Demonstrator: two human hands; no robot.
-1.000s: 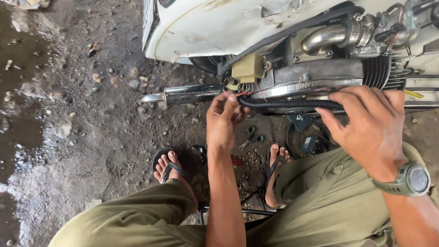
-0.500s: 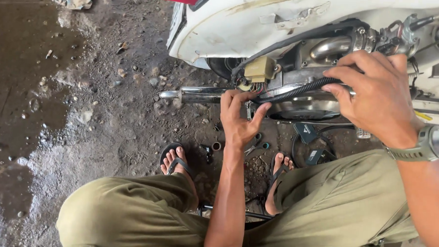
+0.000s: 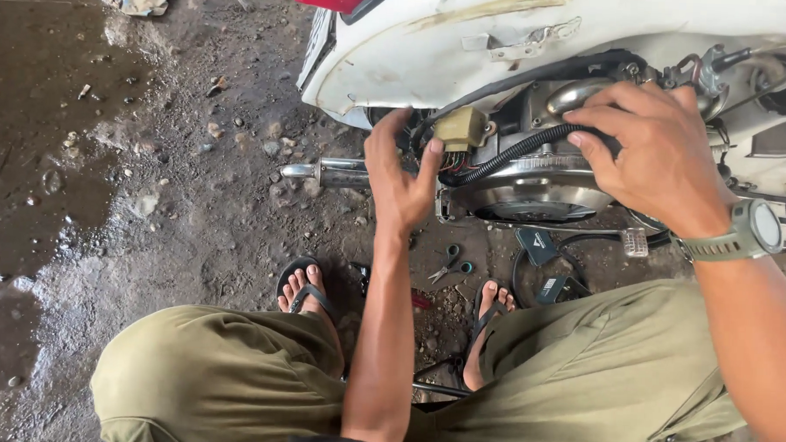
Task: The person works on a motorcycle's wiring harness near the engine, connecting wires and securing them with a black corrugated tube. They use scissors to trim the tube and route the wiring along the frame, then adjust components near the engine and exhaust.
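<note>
A white scooter (image 3: 469,49) stands with its side panel off, baring a round metal engine cover (image 3: 533,187). My left hand (image 3: 399,173) reaches under the body, its thumb against a tan plastic wire connector (image 3: 460,127) and its fingers spread behind it. My right hand (image 3: 656,156), with a green watch on the wrist, lies curled over a black ribbed hose (image 3: 517,151) and the top of the engine cover. I squat in olive trousers and sandals.
A chrome exhaust pipe (image 3: 321,170) sticks out to the left of my left hand. Small scissors (image 3: 448,265) and black parts (image 3: 540,248) lie on the dirt between my feet. A wet dark patch (image 3: 38,148) and loose stones cover the ground at left.
My left hand has risen from the low frame rail to the tan connector. My right hand has moved up along the black hose. The camera has come closer.
</note>
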